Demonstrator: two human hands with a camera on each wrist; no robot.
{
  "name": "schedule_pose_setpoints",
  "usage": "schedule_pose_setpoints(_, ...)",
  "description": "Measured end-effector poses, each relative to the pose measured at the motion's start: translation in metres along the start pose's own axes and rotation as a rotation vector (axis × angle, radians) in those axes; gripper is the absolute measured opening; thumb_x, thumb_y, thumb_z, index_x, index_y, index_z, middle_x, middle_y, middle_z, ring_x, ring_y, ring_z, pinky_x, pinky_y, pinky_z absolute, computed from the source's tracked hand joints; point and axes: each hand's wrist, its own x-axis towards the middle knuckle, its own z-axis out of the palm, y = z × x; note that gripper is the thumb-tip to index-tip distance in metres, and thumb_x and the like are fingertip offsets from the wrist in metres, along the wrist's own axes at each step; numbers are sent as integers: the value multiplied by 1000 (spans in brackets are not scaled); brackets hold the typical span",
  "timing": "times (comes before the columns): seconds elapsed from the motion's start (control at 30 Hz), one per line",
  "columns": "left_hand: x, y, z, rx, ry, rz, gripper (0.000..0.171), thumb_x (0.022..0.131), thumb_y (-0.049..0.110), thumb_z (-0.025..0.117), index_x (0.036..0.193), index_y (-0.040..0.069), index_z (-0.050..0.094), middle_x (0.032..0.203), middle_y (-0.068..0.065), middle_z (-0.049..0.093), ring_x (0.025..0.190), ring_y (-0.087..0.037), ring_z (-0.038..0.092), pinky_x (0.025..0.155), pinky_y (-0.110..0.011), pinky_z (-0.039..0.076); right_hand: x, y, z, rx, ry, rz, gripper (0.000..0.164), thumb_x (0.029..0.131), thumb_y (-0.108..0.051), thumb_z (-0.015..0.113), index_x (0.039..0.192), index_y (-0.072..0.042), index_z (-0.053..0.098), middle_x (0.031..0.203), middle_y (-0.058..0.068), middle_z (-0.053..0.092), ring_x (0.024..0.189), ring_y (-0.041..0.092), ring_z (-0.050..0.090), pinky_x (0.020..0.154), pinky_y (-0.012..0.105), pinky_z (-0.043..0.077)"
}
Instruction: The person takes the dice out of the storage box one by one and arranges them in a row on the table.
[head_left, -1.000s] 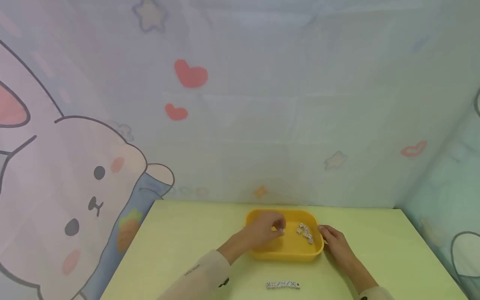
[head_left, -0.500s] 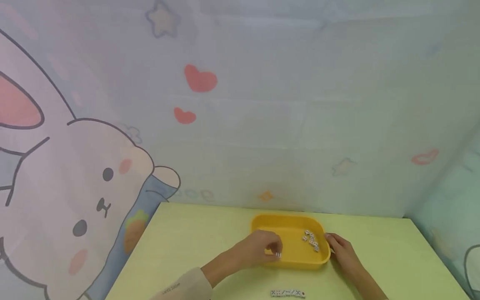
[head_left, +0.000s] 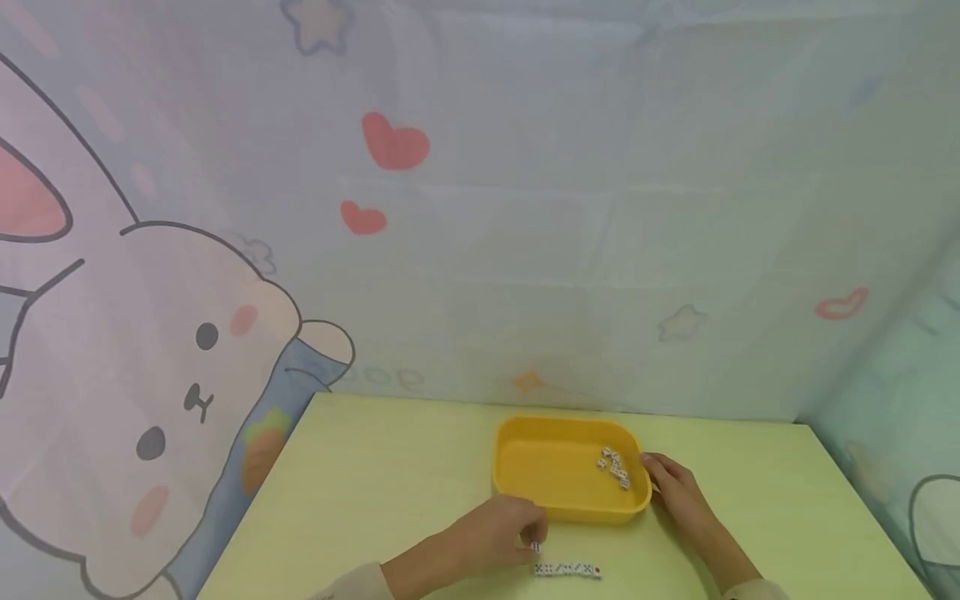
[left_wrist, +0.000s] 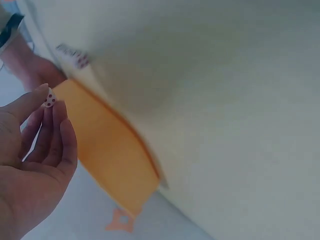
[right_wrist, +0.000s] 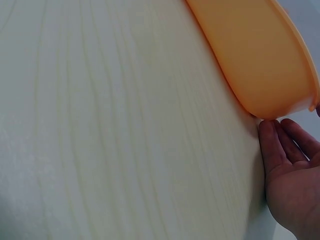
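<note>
A white die (head_left: 536, 547) is pinched between the thumb and fingers of my left hand (head_left: 495, 535). The left wrist view shows dots on this die (left_wrist: 50, 98). It is just above the left end of a row of several white dice (head_left: 567, 570) on the table, in front of a yellow tray (head_left: 551, 471). Several more dice (head_left: 617, 472) lie loose in the tray's right part. At the tray's right end, my right hand (head_left: 678, 493) holds the rim, thumb at the edge and fingers (right_wrist: 270, 142) against the outer wall.
The pale yellow-green table (head_left: 397, 467) reaches back to a cloth backdrop (head_left: 570, 250) printed with a rabbit and hearts. The tray stands between the row of dice and the table's back edge.
My left hand has come out of the tray toward the row of dice, carrying one die over the tray's near wall. My right hand has stayed at the tray.
</note>
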Motion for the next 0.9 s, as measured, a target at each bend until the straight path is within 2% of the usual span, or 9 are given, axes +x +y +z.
schedule_pose_setpoints(0.13,-5,-3,16,11,-16,-68,18,90,15,86,94,21,70,86,18,62,80,4,54,75,-14,49,-1,0,1,8,2,-12,61,114,-40,46,151,9,48,155,26,49,139,30,51,96,21,53)
schedule_pose_setpoints(0.27,-11,-5,26,-53,-19,-141,18,88,9,85,95,19,72,85,17,61,77,3,53,74,-17,50,0,1,1,6,3,-1,59,115,-39,46,151,8,49,155,25,49,132,19,56,95,20,54)
schedule_pose_setpoints(0.4,-14,-7,34,-122,14,-157,19,87,7,84,96,18,72,86,17,62,78,4,54,74,-18,52,1,4,1,13,6,-6,59,115,-39,47,150,8,49,155,25,49,132,18,55,95,20,54)
schedule_pose_setpoints(0.57,-14,-12,39,-177,10,-166,19,88,8,85,96,19,71,87,18,62,80,4,55,75,-18,52,1,6,1,14,-2,0,61,115,-39,46,152,10,46,157,28,46,142,33,50,97,23,54)
schedule_pose_setpoints(0.67,-13,-15,43,-174,-4,-152,19,89,10,85,98,18,71,88,19,62,81,5,55,75,-17,52,2,7,0,13,-9,9,61,115,-38,46,152,11,45,158,29,45,143,38,49,97,25,55)
schedule_pose_setpoints(0.8,-11,-16,45,-179,-14,-157,19,90,12,86,100,19,71,90,19,61,82,5,55,76,-17,52,3,7,0,21,4,7,61,114,-39,48,150,11,48,155,28,49,137,34,54,94,25,56)
schedule_pose_setpoints(0.9,-9,-16,46,-199,-26,-185,19,90,15,86,100,20,70,90,20,60,83,5,54,77,-18,52,3,7,0,33,7,7,62,113,-40,50,149,10,48,153,27,50,133,28,58,93,25,57)
